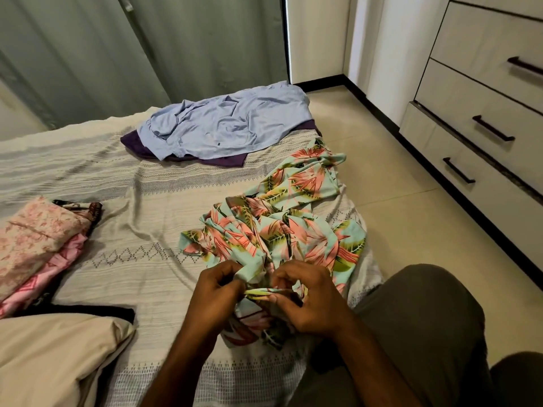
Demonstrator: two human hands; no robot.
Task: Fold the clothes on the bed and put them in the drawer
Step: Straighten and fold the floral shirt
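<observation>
Your left hand (216,292) and right hand (305,301) both pinch the near edge of the floral garment (282,224), fingers curled into its bunched cloth at lower centre. It sprawls across the bed (141,277); a light blue shirt (223,124) lies upper centre, the drawers (470,133) upper right.

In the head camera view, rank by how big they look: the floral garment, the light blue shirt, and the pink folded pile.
1. floral garment
2. light blue shirt, though it lies farther away, so unsure
3. pink folded pile, partly cut off
</observation>
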